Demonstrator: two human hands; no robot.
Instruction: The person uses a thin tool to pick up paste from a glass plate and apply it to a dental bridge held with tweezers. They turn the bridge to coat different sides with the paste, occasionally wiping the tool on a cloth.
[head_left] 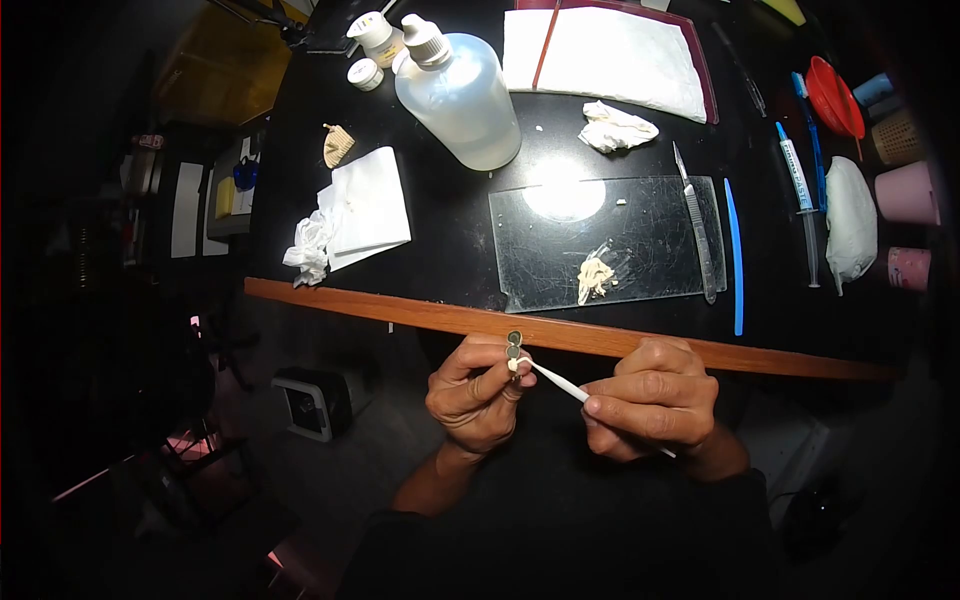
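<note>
While left hand [478, 392] pinches metal piece [513, 343], right hand [652, 400] clamps white stick [560, 383], bottle [460, 95] holding clear liquid

We can read no text: the print on the small white label bottle [378, 36] and the blue-tipped syringe [799, 180] is too blurred.

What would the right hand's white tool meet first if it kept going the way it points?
The small metal piece pinched in the left hand; the tool's tip already seems to touch it, though depth is unclear.
</note>
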